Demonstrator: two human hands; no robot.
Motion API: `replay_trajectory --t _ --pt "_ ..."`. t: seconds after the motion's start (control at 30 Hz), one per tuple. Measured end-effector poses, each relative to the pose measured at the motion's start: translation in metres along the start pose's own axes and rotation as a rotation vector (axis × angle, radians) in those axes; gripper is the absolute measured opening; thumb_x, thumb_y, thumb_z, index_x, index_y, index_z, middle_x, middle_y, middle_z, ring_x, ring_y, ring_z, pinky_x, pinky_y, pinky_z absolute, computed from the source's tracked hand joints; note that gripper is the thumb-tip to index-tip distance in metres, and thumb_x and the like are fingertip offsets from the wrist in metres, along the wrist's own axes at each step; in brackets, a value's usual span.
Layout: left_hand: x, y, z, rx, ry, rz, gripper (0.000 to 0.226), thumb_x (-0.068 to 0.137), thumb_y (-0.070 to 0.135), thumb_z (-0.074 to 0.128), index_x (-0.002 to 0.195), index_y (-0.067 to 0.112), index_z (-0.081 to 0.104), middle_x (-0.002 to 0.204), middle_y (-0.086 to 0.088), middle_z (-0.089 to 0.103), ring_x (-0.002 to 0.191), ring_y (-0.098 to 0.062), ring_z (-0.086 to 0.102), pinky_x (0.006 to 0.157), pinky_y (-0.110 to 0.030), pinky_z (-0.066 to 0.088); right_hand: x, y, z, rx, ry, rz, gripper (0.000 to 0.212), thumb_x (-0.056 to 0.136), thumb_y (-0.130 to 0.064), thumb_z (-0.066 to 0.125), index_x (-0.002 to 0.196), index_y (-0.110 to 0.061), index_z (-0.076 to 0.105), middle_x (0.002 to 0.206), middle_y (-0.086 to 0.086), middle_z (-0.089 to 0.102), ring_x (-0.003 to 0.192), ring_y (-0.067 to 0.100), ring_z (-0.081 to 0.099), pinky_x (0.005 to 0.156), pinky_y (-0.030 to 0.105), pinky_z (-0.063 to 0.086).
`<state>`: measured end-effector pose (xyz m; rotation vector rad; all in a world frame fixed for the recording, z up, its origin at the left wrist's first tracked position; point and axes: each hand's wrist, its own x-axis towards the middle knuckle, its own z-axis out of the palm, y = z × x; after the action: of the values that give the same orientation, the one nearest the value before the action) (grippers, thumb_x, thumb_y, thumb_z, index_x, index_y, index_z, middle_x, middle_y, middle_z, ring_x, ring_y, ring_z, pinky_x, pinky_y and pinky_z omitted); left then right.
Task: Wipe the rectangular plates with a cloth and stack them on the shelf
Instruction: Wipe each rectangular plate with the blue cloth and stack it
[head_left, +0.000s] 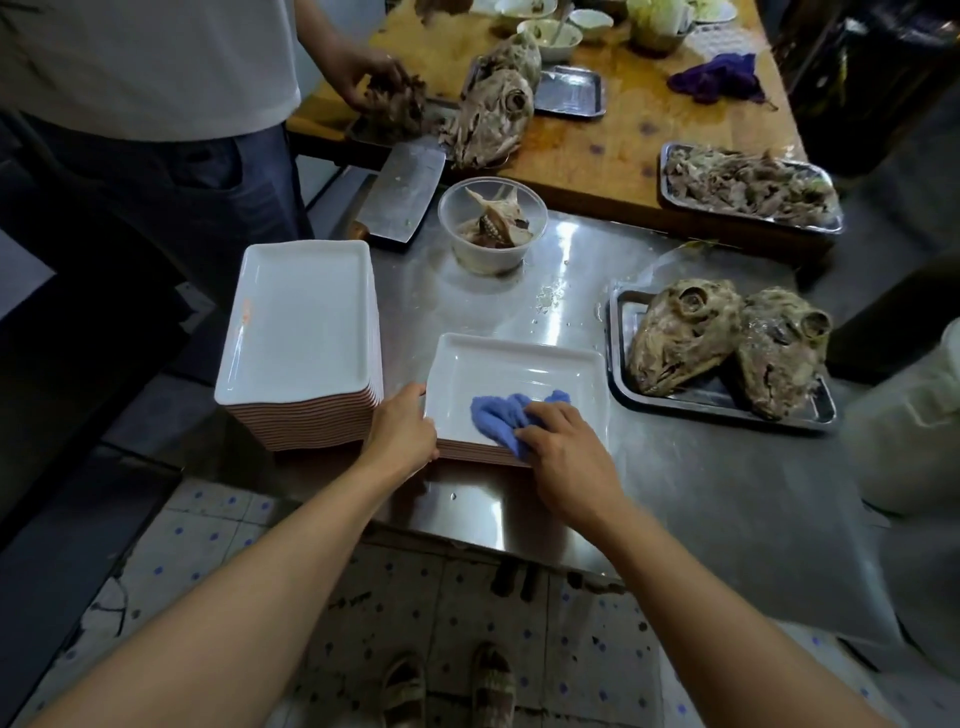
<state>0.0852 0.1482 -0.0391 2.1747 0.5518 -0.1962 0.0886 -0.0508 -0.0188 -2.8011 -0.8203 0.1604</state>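
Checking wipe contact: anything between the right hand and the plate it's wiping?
Only the blue cloth, pressed by the right hand onto the top plate. Left hand holds the plate's left edge directly.

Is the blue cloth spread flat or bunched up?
Bunched up. The blue cloth lies in thick folds under the right hand, on the white plate.

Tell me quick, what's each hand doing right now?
Left hand: grips the left edge of the plate being wiped, steadying it.
Right hand: holds the blue cloth, pressing it onto that plate.
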Motion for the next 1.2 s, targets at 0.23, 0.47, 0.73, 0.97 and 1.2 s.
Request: replay_trajectory --t 0.23,0.47,0.73,0.97,1.2 --pt "-0.002 0.005 -0.001 0.099 0.022 0.008 0.043 0.084 -0.004 0.038 0.119 0.014 0.053 0.093 -0.009 0.057 0.053 -0.020 0.068 0.064 -0.035 0.057 -0.024 0.027 -0.020 -0.154 -0.026 0.096 0.037 0.091 -0.009 0.043 0.126 -0.010 0.055 0.138 0.004 0.040 0.130 0.022 0.030 0.102 0.026 0.028" --pt "-0.017 0.022 0.002 0.480 0.190 0.063 0.041 0.086 0.011 0.051 0.126 0.013 0.045 0.115 -0.014 0.042 0.101 -0.035 0.051 0.077 -0.038 0.043 -0.028 0.034 -0.034 -0.095 -0.022 0.277 0.041 0.084 0.001 0.052 0.124 -0.008 0.053 0.131 0.006 0.041 0.120 0.025 0.034 0.081 0.030 0.044" --pt "-0.017 0.055 0.045 0.691 -0.144 0.513 0.071 0.084 0.049 0.059 0.144 0.023 0.031 0.157 -0.003 0.014 0.143 -0.022 0.011 0.115 -0.042 0.013 -0.032 0.061 -0.042 0.201 0.264 0.400 0.022 0.082 0.004 0.058 0.100 -0.002 0.069 0.112 0.016 0.058 0.106 0.031 0.049 0.078 0.032 0.042" --pt "-0.020 0.048 0.060 0.838 -0.121 0.561 0.060 0.090 0.022 0.055 0.144 0.023 0.030 0.157 -0.002 0.020 0.142 -0.021 0.021 0.111 -0.039 0.020 -0.034 0.065 -0.041 0.343 0.305 0.463 0.015 0.086 -0.002 0.058 0.099 -0.002 0.066 0.103 0.016 0.060 0.096 0.030 0.055 0.077 0.032 0.041" --pt "-0.031 0.061 0.047 0.778 -0.017 0.682 0.030 0.086 0.014 0.049 0.113 0.025 0.054 0.116 0.001 0.056 0.106 -0.023 0.054 0.076 -0.034 0.036 -0.035 0.065 -0.047 0.425 0.350 0.514 0.008 0.084 -0.006 0.060 0.088 -0.007 0.067 0.087 0.011 0.066 0.084 0.028 0.060 0.065 0.027 0.037"
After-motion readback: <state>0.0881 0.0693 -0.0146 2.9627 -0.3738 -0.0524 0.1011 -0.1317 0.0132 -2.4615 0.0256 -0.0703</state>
